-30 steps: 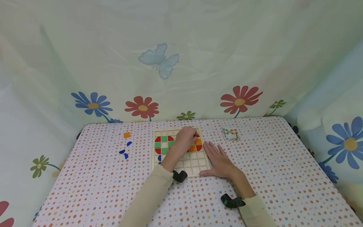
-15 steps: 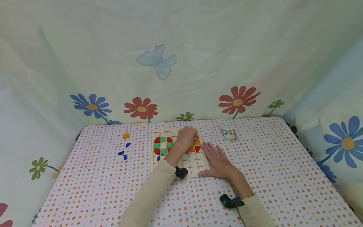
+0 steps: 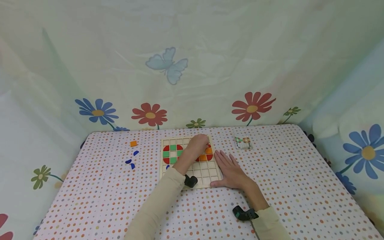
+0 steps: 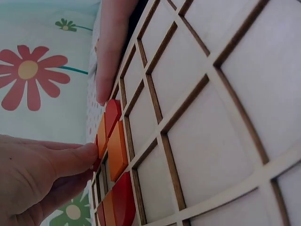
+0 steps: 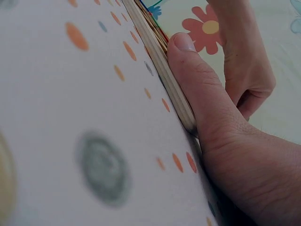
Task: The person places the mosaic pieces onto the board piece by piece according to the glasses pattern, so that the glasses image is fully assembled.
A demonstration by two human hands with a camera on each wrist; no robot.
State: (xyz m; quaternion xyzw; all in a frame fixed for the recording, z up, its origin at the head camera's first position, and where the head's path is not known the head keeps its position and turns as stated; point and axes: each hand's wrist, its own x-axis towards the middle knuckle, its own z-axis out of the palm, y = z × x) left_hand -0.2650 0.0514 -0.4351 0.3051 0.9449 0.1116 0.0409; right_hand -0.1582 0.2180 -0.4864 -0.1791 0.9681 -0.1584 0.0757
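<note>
A wooden grid board (image 3: 205,173) lies mid-table with red, green and orange tiles in its upper rows. My left hand (image 3: 206,144) reaches over the board's top right part, its curled fingertips (image 4: 77,157) pinching a small red piece (image 4: 96,162) beside an orange tile (image 4: 116,148) and red quarter-round tiles (image 4: 123,200). My right hand (image 3: 228,163) lies flat on the table against the board's right side. Its thumb (image 5: 197,80) presses on the board's edge (image 5: 162,61).
An orange square (image 3: 133,143) and a few blue pieces (image 3: 132,160) lie loose left of the board. A small pattern card (image 3: 243,142) sits at the right rear. Flowered cloth walls close in the dotted table (image 3: 285,186) at the back and sides.
Almost nothing: my left hand stays at the board's top right corner with the red piece, shifting only slightly. The right hand has not moved.
</note>
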